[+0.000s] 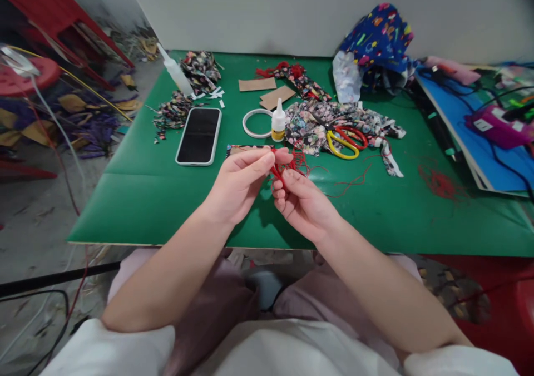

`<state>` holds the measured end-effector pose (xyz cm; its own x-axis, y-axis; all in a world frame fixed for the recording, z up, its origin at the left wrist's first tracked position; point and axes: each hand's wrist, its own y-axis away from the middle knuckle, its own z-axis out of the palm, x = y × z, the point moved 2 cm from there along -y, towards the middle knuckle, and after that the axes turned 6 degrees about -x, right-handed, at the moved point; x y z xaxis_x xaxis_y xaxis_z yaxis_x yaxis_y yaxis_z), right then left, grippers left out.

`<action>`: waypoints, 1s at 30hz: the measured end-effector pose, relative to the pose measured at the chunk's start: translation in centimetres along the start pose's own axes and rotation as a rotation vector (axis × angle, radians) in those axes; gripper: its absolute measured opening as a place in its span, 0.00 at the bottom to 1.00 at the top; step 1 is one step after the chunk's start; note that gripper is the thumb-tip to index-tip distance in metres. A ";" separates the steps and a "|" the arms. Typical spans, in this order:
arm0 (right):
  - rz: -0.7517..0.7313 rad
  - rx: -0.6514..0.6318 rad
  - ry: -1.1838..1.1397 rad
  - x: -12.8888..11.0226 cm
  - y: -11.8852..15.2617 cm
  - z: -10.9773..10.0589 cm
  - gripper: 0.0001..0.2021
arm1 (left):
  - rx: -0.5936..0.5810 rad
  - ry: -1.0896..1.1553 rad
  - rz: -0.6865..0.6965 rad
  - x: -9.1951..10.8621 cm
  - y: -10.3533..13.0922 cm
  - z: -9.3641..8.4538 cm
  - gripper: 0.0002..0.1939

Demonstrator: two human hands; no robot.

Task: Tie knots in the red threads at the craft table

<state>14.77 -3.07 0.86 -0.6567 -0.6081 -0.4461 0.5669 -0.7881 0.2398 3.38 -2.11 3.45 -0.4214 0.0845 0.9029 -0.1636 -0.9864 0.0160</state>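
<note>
Red thread is pinched between my two hands, held above the front middle of the green table. My left hand grips it with thumb and forefinger, while my right hand has its fingers curled around the lower part. More loose red strands trail to the right behind my right hand. Just beyond my left hand lies a flat piece with a floral edge, partly covered by my fingers. A small glue bottle with a white nozzle stands upright behind my hands.
Scissors with red and yellow handles rest on floral fabric. A phone, a tape roll and cardboard strips lie around. A tall white bottle leans at the back left. Blue folders with cables sit right.
</note>
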 end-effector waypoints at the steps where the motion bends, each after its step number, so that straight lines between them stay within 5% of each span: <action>1: -0.005 0.022 0.005 0.0 0.0 0.0 0.08 | 0.012 0.001 -0.002 0.0 0.0 0.0 0.07; 10: -0.035 0.077 0.146 0.5 -0.2 -0.6 0.10 | 0.065 -0.063 0.076 1.3 -0.2 -0.7 0.10; 16: -0.259 0.209 0.610 -0.1 -0.7 -1.4 0.07 | 0.056 -0.194 0.090 2.4 -0.1 -1.2 0.05; 25: -0.519 0.036 1.104 -2.0 0.1 -0.5 0.15 | -0.092 -0.316 -0.028 2.1 0.1 -0.8 0.05; 30: -0.535 -0.003 1.139 -2.0 0.4 0.0 0.16 | -0.127 -0.323 -0.041 2.0 0.2 -1.0 0.06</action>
<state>16.33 -2.12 1.81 -0.0040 0.2152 -0.9766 0.3650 -0.9089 -0.2018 1.56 -1.94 4.86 -0.1115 0.0552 0.9922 -0.2927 -0.9560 0.0203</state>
